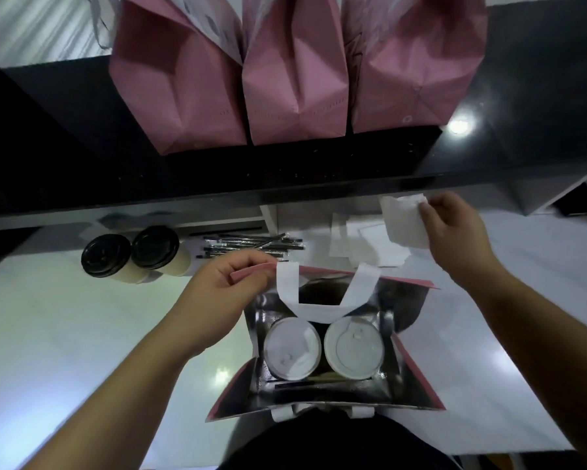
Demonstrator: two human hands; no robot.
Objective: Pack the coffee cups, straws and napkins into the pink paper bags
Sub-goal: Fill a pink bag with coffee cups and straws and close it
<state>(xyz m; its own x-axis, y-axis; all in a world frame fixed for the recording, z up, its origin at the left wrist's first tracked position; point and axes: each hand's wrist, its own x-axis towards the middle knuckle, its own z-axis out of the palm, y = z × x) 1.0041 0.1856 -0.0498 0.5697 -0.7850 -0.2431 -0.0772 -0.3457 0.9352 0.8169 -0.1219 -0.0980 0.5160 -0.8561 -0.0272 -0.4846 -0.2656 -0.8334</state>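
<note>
An open pink paper bag (417, 381) with a silver lining stands in front of me. Two white-lidded coffee cups (292, 347) (354, 347) sit upright inside it, and a dark straw (305, 385) lies at their near side. My left hand (217, 300) pinches the bag's far left rim by the white handle (287, 283). Over the napkin pile (363, 245), my right hand (455, 232) holds up a white napkin (404, 222). Two black-lidded cups (106, 254) (155, 247) stand at the left, with several wrapped black straws (251, 247) beside them.
Three pink paper bags (183, 89) (295, 86) (410, 69) stand in a row on a raised black counter (505, 130) beyond the white worktop (64, 334). A dark flat object (577, 201) lies at the far right under the counter's edge.
</note>
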